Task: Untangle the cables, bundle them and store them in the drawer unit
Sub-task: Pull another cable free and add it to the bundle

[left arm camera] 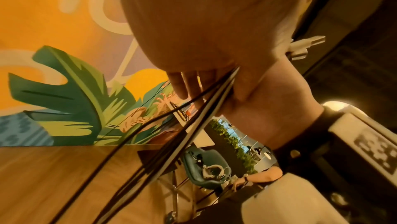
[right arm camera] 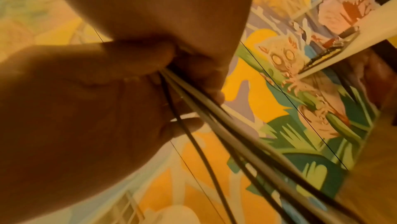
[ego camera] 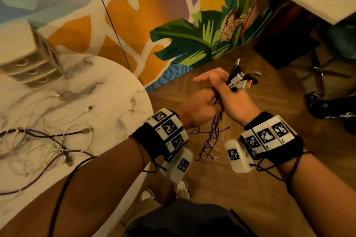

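I hold a bunch of dark cables (ego camera: 211, 136) in the air, right of the table's edge. My left hand (ego camera: 199, 106) grips the bunch from the left. My right hand (ego camera: 233, 100) grips it just above, with one finger stretched to the left. The connector ends (ego camera: 243, 79) stick up past the right hand, and the loose lengths hang below both hands. The left wrist view shows the strands (left arm camera: 171, 134) running down from the hands and a white plug (left arm camera: 305, 46). On the marble table (ego camera: 107, 86) lie tangled white and purple cables (ego camera: 50, 140). The drawer unit (ego camera: 28, 59) stands at its far left.
A painted mural wall (ego camera: 183, 40) stands behind, with thin black wires (ego camera: 109, 19) hanging in front of it. A white table (ego camera: 317, 0) is at the upper right, a chrome chair base (ego camera: 325, 71) under it, and another person's shoe (ego camera: 331, 106) on the wooden floor (ego camera: 250, 188).
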`<state>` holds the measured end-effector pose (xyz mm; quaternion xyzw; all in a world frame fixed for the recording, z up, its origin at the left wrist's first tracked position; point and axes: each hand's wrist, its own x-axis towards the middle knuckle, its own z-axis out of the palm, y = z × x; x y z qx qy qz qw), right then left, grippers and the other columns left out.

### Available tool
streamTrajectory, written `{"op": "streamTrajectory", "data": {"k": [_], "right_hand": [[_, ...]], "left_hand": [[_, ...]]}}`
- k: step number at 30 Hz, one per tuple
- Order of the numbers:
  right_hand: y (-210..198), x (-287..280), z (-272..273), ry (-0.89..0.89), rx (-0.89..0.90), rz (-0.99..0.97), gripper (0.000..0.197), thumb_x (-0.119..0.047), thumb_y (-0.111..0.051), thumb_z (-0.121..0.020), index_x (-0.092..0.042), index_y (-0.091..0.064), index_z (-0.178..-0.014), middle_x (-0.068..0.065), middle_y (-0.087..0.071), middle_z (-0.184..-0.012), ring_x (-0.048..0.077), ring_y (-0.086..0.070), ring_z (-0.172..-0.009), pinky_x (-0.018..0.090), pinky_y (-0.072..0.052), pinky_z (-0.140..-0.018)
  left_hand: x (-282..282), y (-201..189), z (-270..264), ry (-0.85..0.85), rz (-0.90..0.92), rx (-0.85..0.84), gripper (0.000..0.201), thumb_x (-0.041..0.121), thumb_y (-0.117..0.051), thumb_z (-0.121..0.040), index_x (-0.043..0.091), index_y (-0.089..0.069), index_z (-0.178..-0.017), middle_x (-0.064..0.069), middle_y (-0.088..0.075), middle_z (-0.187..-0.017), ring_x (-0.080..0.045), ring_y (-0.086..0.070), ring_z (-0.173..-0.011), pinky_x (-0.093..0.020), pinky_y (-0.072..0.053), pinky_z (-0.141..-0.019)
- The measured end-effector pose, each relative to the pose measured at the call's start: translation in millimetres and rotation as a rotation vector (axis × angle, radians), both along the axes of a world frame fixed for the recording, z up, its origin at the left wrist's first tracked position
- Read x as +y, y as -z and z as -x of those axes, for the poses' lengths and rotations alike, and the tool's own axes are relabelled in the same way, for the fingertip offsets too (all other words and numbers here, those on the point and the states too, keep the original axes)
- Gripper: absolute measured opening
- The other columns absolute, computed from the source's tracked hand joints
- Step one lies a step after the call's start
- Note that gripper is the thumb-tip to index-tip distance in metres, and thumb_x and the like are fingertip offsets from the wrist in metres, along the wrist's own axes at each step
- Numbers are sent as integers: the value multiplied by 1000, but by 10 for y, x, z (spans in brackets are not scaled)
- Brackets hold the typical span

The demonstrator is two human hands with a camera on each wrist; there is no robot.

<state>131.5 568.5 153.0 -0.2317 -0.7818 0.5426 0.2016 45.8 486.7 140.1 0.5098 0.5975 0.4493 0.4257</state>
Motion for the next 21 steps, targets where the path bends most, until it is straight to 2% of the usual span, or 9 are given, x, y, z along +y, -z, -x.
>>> {"op": "streamTrajectory", "data": {"k": [1, 3, 6, 8, 10, 12, 14, 17, 21], "right_hand": [[-72, 37, -2, 2, 22, 74, 43, -35, -32, -101, -13, -70, -104, 6, -65, -106, 7, -62, -91, 17, -49, -74], [-138, 98, 0, -10, 82, 205, 50, -45, -31, -99, -11, -67, -111, 14, -66, -101, 3, -60, -68, 12, -43, -52], [-41, 167, -47, -159, 122, 374, 57, -61, -53, -82, -23, -57, -124, 14, -65, -101, 10, -58, -62, 20, -44, -49], [146, 187, -86, -293, 87, 480, 48, -36, -67, -77, -17, -55, -120, 1, -66, -97, 10, -63, -76, 24, -51, -64], [390, 102, -89, -357, -54, 362, 16, -10, -69, -79, -10, -59, -91, -7, -65, -75, 2, -59, -67, 18, -47, -63], [658, -19, -25, -291, -175, 204, 25, -8, -65, -85, -18, -54, -65, -9, -48, -54, 4, -42, -50, 21, -35, -53], [899, -116, 49, -160, -201, 180, 41, -15, -62, -89, -24, -43, -54, -7, -34, -50, 10, -30, -47, 28, -25, -52], [1201, -89, 160, -5, -282, 253, 41, -12, -57, -90, -20, -38, -54, -12, -29, -43, 5, -26, -40, 26, -22, -49], [1552, -9, 93, 55, -514, 267, 39, -15, -53, -92, -16, -35, -57, -2, -29, -50, 14, -26, -46, 27, -20, -49]], "left_hand": [[55, -60, -21, -22, -37, -79, 43, 13, -51, -84, 0, -48, -125, -10, -57, -113, -9, -57, -101, -19, -46, -88], [135, -187, -50, -95, -37, -229, 29, 2, -46, -84, 7, -51, -112, -2, -57, -89, 2, -59, -75, -16, -50, -70], [196, -279, -21, -208, 8, -420, 8, 9, -41, -87, 10, -47, -83, 1, -45, -60, -11, -46, -52, -26, -41, -52], [174, -299, 50, -239, 31, -477, 18, 15, -41, -85, 14, -41, -67, 0, -38, -55, -14, -35, -50, -28, -31, -49], [147, -291, 107, -255, 16, -465, 32, 14, -45, -86, 15, -36, -55, 4, -32, -44, -14, -26, -41, -26, -25, -42], [146, -315, 138, -356, 40, -289, 44, 11, -50, -90, 18, -36, -49, 7, -32, -38, -11, -25, -35, -23, -24, -39], [137, -371, 173, -383, 14, 86, 47, 10, -55, -89, 21, -37, -47, 9, -34, -38, -5, -27, -34, -17, -24, -42], [74, -652, 232, -182, -8, 583, 42, 14, -56, -88, 25, -40, -51, 9, -37, -47, -7, -36, -41, -14, -27, -44], [-51, -1047, 433, -125, -23, 992, 23, 30, -54, -89, 26, -50, -66, 14, -39, -53, -5, -37, -48, -19, -30, -55]]}}
